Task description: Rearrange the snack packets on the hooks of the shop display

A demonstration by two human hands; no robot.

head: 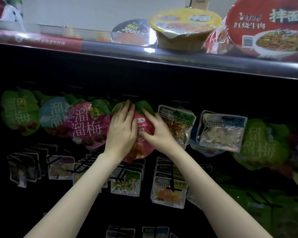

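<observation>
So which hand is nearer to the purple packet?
Left. The left hand lies just beside the purple packet, on the pink packet; the right hand is farther right.

yellow noodle bowl point(182, 30) | red noodle bowl point(268, 26) | upper shelf point(162, 59)

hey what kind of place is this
Most likely a shop's snack aisle: plum snack packets hang in rows on display hooks, and instant noodle bowls sit on the shelf above them.
</observation>
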